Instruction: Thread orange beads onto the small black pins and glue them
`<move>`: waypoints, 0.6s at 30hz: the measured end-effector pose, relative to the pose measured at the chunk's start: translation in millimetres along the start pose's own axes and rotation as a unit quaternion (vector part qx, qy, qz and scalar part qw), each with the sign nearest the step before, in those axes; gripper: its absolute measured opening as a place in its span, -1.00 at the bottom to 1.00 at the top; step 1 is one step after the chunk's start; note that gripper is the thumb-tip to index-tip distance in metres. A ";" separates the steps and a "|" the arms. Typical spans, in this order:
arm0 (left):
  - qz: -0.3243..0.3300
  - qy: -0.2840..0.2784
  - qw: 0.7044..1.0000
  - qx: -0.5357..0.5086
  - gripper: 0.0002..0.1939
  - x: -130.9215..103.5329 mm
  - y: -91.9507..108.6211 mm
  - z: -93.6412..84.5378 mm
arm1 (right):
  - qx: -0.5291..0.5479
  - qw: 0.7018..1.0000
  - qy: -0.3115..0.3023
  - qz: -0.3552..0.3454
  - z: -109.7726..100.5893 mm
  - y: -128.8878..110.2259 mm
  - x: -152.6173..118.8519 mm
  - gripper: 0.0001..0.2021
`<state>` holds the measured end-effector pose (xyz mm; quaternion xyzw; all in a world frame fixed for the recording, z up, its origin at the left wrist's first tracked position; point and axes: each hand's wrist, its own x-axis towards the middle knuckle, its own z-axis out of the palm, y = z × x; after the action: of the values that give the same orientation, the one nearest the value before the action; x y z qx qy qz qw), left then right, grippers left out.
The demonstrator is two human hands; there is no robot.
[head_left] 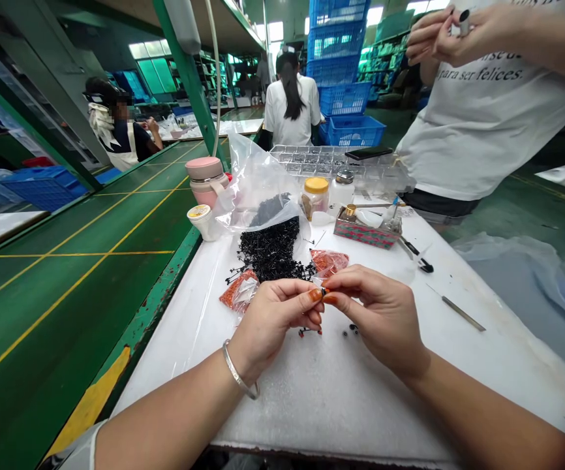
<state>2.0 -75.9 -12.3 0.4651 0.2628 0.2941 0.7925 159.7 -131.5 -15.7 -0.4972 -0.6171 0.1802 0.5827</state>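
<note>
My left hand (282, 309) and my right hand (378, 313) meet over the white table, fingertips pinched together. Between them is a small black part (323, 291), mostly covered by the fingers; an orange bit at its side may be a ring or a fingernail. A heap of black stemmed parts (270, 251) spills from a clear plastic bag (258, 176) just beyond. Bags of tiny orange pieces lie on either side, one at left (240, 291) and one at right (329, 261). A few black-and-orange parts (310, 332) rest below my fingers.
A pink thermos (206, 181), a yellow-lidded jar (315, 196) and a small patterned box (365, 232) stand farther back. A thin pointed tool (463, 313) lies at right. A green conveyor belt (81, 261) runs along the left. One person (498, 111) stands close at right, holding a small cylinder.
</note>
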 end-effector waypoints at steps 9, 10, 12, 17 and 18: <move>-0.007 -0.027 1.000 -0.012 -0.81 0.4 -2.5 -0.8 | 0.016 0.999 -0.004 0.035 0.6 -0.3 0.2 -0.94; -0.007 -0.027 1.000 -0.006 -0.81 0.4 -2.4 -0.6 | 0.016 0.999 -0.004 0.034 0.4 -1.0 0.1 -0.95; -0.007 -0.026 1.000 0.009 -0.79 0.2 -2.2 0.0 | 0.019 0.999 -0.002 0.030 0.3 -2.6 -0.4 -0.97; -0.007 -0.029 0.999 0.022 -0.79 0.1 -1.7 1.9 | 0.007 1.000 0.009 0.020 1.4 -5.2 -1.6 -0.95; -0.008 -0.029 0.999 0.020 -0.78 0.1 -1.7 2.0 | 0.000 1.000 0.008 0.017 1.5 -5.3 -1.5 -0.95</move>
<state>3.8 -77.6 -13.1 0.4872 0.2489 0.2692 0.7926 155.9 -134.5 -12.7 -0.5088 -0.6040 0.1861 0.5845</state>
